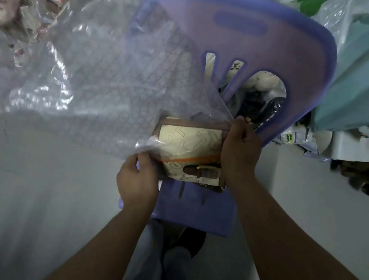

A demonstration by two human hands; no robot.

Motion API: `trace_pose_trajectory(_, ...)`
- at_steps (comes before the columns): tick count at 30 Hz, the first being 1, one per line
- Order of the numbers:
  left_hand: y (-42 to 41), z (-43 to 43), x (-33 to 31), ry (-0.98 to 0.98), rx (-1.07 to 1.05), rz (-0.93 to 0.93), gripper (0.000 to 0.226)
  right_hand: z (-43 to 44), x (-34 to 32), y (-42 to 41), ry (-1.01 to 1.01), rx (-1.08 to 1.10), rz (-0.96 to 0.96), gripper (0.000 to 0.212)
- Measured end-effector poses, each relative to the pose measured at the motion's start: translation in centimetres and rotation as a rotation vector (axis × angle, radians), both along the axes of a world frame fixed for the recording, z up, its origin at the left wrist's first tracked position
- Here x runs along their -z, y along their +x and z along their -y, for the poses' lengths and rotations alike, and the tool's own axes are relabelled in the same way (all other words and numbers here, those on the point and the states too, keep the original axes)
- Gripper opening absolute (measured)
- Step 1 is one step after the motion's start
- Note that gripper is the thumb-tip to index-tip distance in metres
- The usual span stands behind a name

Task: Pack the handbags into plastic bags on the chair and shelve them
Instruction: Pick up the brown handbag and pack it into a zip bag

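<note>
Far left: wrapped goods (13, 5) are lying in clear film, cut off by the frame edge and too blurred to identify. Bare white floor (35, 204) is giving open room on the near left.

A clear plastic bag (107, 81) is billowing up and to the left, veiling the left edge of the chair (237, 13). Its mouth is facing near-right.

Left hand (137, 178): fingers are curling, pinching the bag's near mouth edge.

Handbag (189, 147): cream with brown trim and an orange strip, lying on the chair seat, partly inside the bag mouth. Its far end is showing only dimly through the film.

Right hand (239, 152): gripping the far mouth edge against the handbag's right side.

Right: teal sheeting (367, 79) and a pile beside the chair are closing off that side. Dark items are showing through the backrest opening, hard to make out.

Count: one handbag, one held plastic bag, one chair, two hands.
</note>
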State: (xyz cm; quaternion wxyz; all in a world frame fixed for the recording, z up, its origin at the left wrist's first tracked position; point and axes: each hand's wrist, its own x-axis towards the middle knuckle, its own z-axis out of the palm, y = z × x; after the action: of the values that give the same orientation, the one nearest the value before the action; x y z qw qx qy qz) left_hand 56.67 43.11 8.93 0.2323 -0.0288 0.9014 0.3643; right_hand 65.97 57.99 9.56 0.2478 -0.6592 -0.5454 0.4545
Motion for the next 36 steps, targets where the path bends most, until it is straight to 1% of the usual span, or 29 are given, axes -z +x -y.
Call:
trace_pose_trajectory(2, -0.1, -1.1, 0.0, 0.090, -0.053, -0.027, 0.037, 0.2, 0.0, 0.4, 0.047, 0.031, 0.012, 0.035)
trace_pose_trajectory(4, -0.1, -2.0, -0.1, 0.223, -0.082, 0.110, 0.043, 0.3, 0.3, 0.6, 0.058, 0.109, 0.021, 0.024)
trace_pose_trajectory(7, -0.6, -3.0, -0.1, 0.315, -0.154, 0.332, 0.036, 1.1, 0.3, 0.7, -0.032, 0.305, -0.093, 0.019)
trace_pose_trajectory(9, -1.3, -3.2, -0.1, 0.376, -0.271, 0.474, 0.030, 1.4, 0.5, 0.6, -0.111, 0.413, -0.166, 0.022)
trace_pose_trajectory(10, -1.6, -3.0, -0.1, 0.392, -0.314, 0.524, 0.029, 1.3, 0.7, 0.6, -0.170, 0.489, -0.208, 0.028)
trace_pose_trajectory(12, -2.2, -2.0, 0.0, 0.424, -0.359, 0.578, 0.028, 0.8, 0.9, 0.6, -0.309, 0.608, -0.302, 0.036)
trace_pose_trajectory(13, -2.4, -1.4, 0.1, 0.449, -0.375, 0.594, 0.027, 0.6, 1.1, 0.7, -0.355, 0.615, -0.324, 0.036)
trace_pose_trajectory(15, -2.7, -0.2, 0.9, 0.449, -0.396, 0.605, 0.028, 0.7, 0.9, 0.6, -0.382, 0.532, -0.352, 0.033)
trace_pose_trajectory(18, -2.1, 1.3, 2.1, 0.413, -0.469, 0.626, 0.022, 0.8, 0.9, 0.4, -0.331, 0.365, -0.357, 0.030)
trace_pose_trajectory(20, -1.4, 2.2, 2.7, 0.420, -0.465, 0.666, 0.017, 0.3, 1.0, 0.3, -0.263, 0.264, -0.322, 0.022)
trace_pose_trajectory(22, -1.1, 3.0, 3.3, 0.459, -0.413, 0.712, 0.015, -0.1, 0.9, 0.4, -0.197, 0.146, -0.219, 0.017)
trace_pose_trajectory(24, -1.2, 3.3, 3.8, 0.494, -0.358, 0.745, 0.014, -0.4, 0.5, 0.7, -0.148, 0.016, -0.158, 0.026)
trace_pose_trajectory(26, -1.4, 3.4, 3.8, 0.510, -0.311, 0.766, 0.016, -0.7, 0.4, 1.0, -0.089, -0.159, -0.035, 0.035)
trace_pose_trajectory(27, -1.5, 3.4, 3.8, 0.511, -0.300, 0.773, 0.017, -0.9, 0.5, 1.1, -0.085, -0.260, 0.048, 0.038)
trace_pose_trajectory(28, -1.7, 3.3, 3.7, 0.510, -0.296, 0.775, 0.018, -1.0, 0.3, 1.1, -0.124, -0.337, 0.102, 0.039)
trace_pose_trajectory(29, -1.8, 3.2, 3.6, 0.517, -0.290, 0.778, 0.020, -1.1, 0.1, 1.1, -0.183, -0.374, 0.119, 0.038)
trace_pose_trajectory(30, -1.9, 3.0, 3.5, 0.523, -0.283, 0.781, 0.022, -1.3, -0.2, 0.9, -0.242, -0.358, 0.089, 0.037)
trace_pose_trajectory(33, -2.0, 2.0, 2.9, 0.519, -0.313, 0.784, 0.030, -1.8, -0.6, 0.4, -0.551, -0.074, -0.278, 0.034)
trace_pose_trajectory(34, -1.9, 1.7, 2.9, 0.519, -0.326, 0.793, 0.035, -2.0, -0.5, 0.4, -0.628, -0.028, -0.355, 0.030)
trace_pose_trajectory(36, -1.9, 1.3, 2.6, 0.527, -0.331, 0.808, 0.049, -2.1, -0.1, 0.7, -0.691, -0.039, -0.381, 0.025)
